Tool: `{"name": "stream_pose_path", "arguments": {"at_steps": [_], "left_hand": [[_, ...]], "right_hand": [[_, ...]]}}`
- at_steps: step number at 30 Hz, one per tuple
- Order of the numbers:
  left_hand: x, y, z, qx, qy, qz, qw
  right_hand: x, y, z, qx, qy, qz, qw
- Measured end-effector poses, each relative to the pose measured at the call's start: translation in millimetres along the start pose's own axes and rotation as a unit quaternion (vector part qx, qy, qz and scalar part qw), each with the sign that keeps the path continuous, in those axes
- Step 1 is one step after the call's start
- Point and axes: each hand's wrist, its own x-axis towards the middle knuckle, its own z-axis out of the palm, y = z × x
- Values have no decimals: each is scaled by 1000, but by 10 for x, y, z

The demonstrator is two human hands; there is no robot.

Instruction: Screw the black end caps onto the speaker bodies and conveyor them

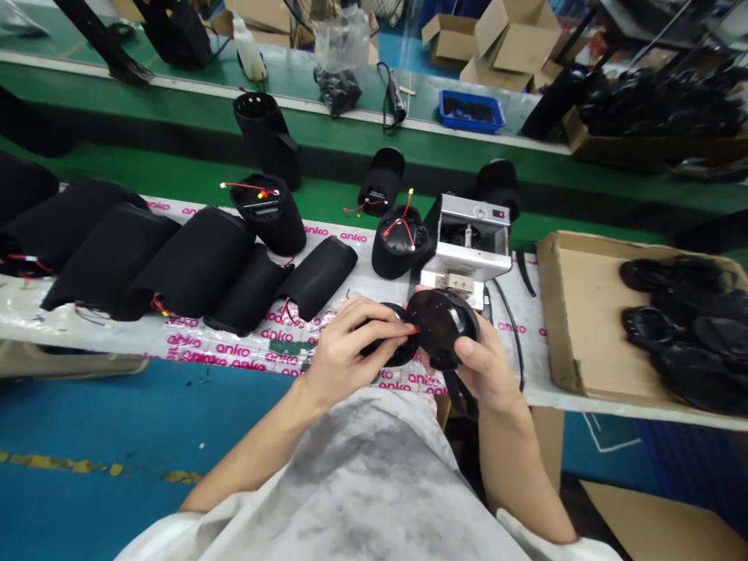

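Note:
My right hand (491,362) grips a glossy black round cap (439,323), its thumb on the near edge and its fingers behind. Against the cap's left side, the fingertips of my left hand (359,343) are pinched together on a small red wire (416,330); its end is hidden. Beneath my left fingers is another black round part (403,354), mostly covered, so I cannot tell whether the hand also touches it. Just beyond the cap stands a silver machine (476,261) with a red switch. A black fabric-covered cylinder (398,249) with red wires on top stands to its left.
Several black cylinders (192,261) lie along the left of the table, which has pink-printed wrapping (234,349). At right, a cardboard tray (590,312) holds black parts. A black cable (509,312) runs beside the machine. Across the green belt (333,167) sits a blue bin (472,111).

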Motion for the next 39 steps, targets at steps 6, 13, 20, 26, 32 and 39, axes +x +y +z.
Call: {"name": "stream_pose_path", "arguments": {"at_steps": [6, 13, 20, 26, 32, 39], "left_hand": [[63, 25, -5, 17, 9, -17, 1000], [175, 114, -65, 35, -50, -8, 998], [182, 182, -66, 84, -56, -25, 995], [171, 119, -80, 44, -47, -37, 997], [58, 44, -194, 45, -67, -92, 992], [33, 71, -72, 24, -50, -98, 994]], "right_hand": [[-16, -70, 13, -9, 9, -9, 1000], [21, -34, 12, -14, 13, -32, 999], [0, -115, 64, -29, 8, -53, 998], [5, -161, 69, -75, 21, -75, 994], [4, -200, 93, -92, 6, -110, 990], [-79, -222, 17, -41, -124, -27, 991]]}}
